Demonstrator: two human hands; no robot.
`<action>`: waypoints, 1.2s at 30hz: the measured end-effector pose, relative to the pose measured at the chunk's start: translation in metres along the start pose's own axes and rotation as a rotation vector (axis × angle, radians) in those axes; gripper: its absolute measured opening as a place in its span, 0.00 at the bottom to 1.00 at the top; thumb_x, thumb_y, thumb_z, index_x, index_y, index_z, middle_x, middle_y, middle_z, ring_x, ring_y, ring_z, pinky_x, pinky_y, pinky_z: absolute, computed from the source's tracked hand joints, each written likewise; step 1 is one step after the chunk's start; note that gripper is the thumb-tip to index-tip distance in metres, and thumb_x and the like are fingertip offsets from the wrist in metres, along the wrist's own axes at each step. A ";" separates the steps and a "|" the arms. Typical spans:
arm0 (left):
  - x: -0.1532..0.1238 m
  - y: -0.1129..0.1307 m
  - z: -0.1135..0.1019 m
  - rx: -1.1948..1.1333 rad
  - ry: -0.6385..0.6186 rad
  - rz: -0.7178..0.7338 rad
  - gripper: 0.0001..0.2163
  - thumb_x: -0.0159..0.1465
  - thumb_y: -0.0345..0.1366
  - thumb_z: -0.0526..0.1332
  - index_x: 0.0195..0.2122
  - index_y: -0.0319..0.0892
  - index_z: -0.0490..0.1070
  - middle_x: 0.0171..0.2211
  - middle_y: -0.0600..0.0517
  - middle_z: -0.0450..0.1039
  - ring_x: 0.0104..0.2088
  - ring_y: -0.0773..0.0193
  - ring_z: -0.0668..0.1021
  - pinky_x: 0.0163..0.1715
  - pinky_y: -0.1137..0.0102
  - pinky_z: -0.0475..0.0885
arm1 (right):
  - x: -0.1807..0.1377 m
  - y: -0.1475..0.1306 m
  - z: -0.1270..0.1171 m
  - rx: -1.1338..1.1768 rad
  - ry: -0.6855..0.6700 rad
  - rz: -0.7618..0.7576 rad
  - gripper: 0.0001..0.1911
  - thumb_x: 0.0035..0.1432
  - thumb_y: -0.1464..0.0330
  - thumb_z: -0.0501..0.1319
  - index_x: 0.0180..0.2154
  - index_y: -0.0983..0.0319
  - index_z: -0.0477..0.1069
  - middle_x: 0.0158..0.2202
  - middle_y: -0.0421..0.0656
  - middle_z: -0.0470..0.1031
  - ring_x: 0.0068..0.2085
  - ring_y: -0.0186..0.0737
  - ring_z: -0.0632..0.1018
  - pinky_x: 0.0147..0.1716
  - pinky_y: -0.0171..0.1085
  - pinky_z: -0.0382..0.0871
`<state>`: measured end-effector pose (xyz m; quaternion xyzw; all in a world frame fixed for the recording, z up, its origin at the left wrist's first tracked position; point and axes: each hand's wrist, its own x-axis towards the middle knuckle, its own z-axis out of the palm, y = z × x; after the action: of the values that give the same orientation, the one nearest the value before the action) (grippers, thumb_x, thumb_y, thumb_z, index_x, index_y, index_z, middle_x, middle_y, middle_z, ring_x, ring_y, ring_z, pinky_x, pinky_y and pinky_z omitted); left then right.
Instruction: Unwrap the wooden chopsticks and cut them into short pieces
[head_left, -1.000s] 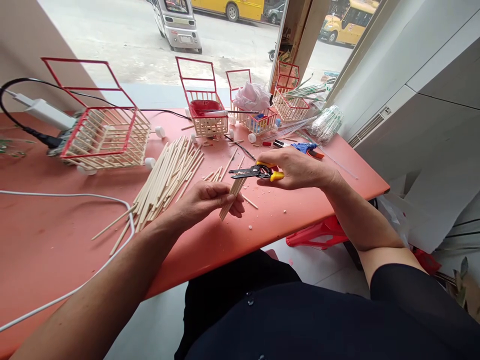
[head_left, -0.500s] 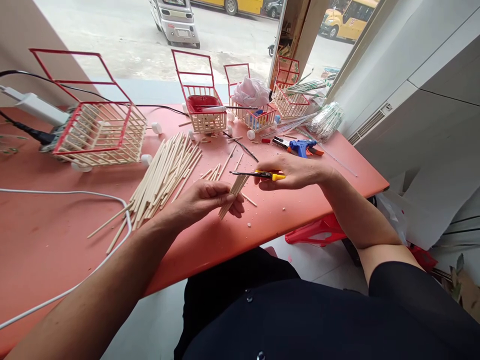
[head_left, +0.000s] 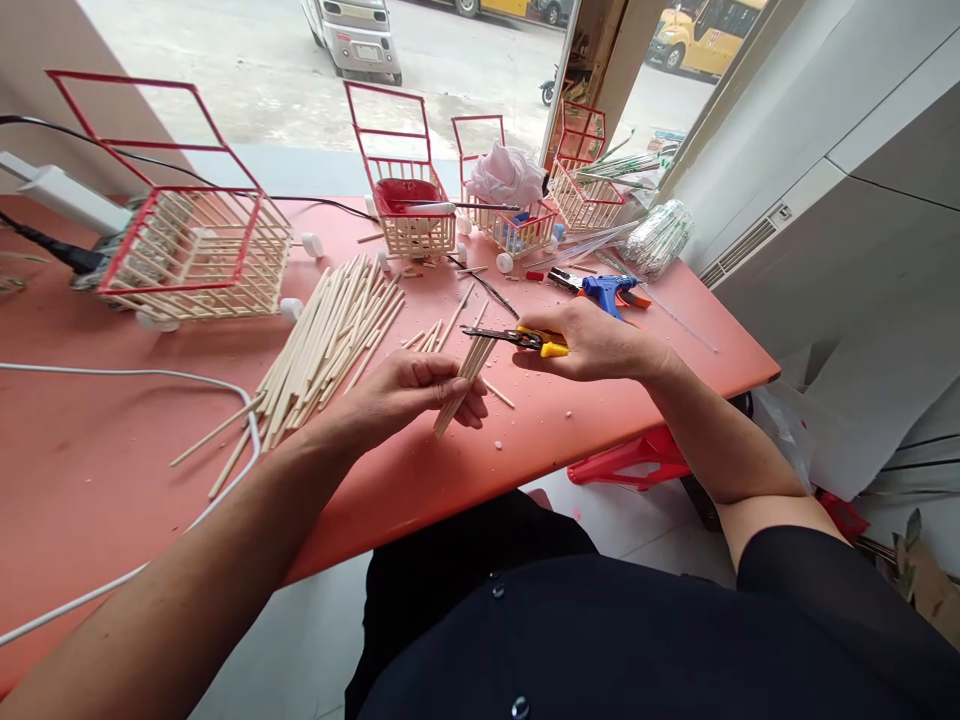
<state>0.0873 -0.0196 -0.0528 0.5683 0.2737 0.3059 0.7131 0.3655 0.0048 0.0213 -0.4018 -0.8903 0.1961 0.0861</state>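
My left hand [head_left: 431, 393] pinches a small bundle of thin wooden sticks [head_left: 454, 405], tilted, over the table's front part. In my right hand [head_left: 592, 338] is a pair of pliers [head_left: 555, 348] with yellow handles, its dark jaws lying across the upper ends of the sticks. Whether the jaws grip a stick is too small to tell. A big pile of wooden sticks [head_left: 330, 330] lies left of the bundle, and a few shorter sticks [head_left: 429, 336] rest just behind it.
Small stick-built carts with red handles, such as the large one [head_left: 202, 260], line the back of the pink table [head_left: 97, 480]. A blue glue gun [head_left: 606, 290] lies behind my right hand. A white cable [head_left: 187, 372] crosses the left side. A wrapped bundle [head_left: 660, 238] stands back right.
The pliers have turned in my right hand, showing more of their handles and pivot. The camera view has shifted slightly. The left hand keeps its hold on the sticks.
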 end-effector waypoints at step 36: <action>0.001 0.011 -0.025 0.082 0.280 -0.189 0.18 0.53 0.44 0.84 0.30 0.39 0.79 0.23 0.53 0.74 0.19 0.73 0.69 0.15 0.79 0.60 | -0.011 0.029 -0.010 0.330 0.233 0.214 0.30 0.67 0.40 0.63 0.34 0.61 0.70 0.31 0.40 0.70 0.35 0.39 0.69 0.38 0.40 0.59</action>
<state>0.0683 -0.0012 -0.0475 0.5205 0.4345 0.3023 0.6700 0.3957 0.0170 0.0187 -0.4944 -0.7825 0.2992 0.2318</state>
